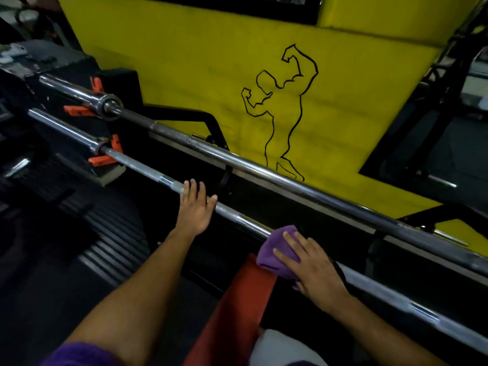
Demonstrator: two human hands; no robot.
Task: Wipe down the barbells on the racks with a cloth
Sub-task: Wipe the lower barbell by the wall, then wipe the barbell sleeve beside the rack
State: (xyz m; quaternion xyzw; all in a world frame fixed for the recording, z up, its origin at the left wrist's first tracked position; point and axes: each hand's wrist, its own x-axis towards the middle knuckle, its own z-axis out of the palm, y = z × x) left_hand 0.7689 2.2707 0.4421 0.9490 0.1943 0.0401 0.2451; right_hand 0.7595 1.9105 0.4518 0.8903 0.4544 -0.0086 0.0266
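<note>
Two steel barbells run diagonally from upper left to lower right. The near barbell (237,216) lies lower; the far barbell (264,170) sits higher, closer to the wall. My left hand (194,207) rests on the near bar, fingers curled over its top. My right hand (314,268) presses a purple cloth (274,249) onto the same bar further right, with the cloth wrapped over the shaft and hiding it there.
A yellow wall (211,75) with a black bodybuilder outline stands behind the bars. Orange rack hooks (105,157) hold the bars at the left. A red bench pad (237,307) lies below my right hand. Black ribbed flooring spreads at the left.
</note>
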